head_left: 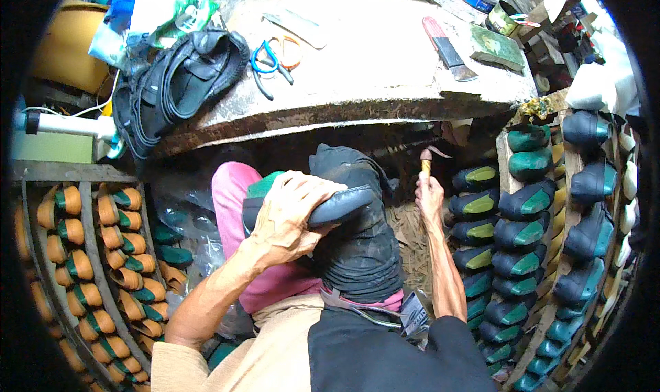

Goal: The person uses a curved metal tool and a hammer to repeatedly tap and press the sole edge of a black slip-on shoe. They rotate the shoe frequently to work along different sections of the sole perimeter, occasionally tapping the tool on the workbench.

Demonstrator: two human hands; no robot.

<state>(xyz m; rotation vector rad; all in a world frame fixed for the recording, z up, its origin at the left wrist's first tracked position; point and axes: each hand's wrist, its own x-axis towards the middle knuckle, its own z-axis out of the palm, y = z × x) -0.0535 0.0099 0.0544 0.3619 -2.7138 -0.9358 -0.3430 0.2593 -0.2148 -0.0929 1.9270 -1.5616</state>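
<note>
My left hand is closed around a dark shoe with a green part at its heel end. The shoe lies sideways above my lap, its toe pointing right; my palm and fingers hide its middle. Out to the right, my right hand grips the wooden handle of a hammer, raised apart from the shoe. A curved, thin end sticks out from the hammer's head. Beneath the shoe is my knee in a dark cloth, beside a pink trouser leg.
Ahead stands a white-topped workbench with black sandals, blue-handled pliers, a flat blade tool and a green block. Racks of tan-and-green shoe pieces stand left; dark-and-green shoes fill racks on the right.
</note>
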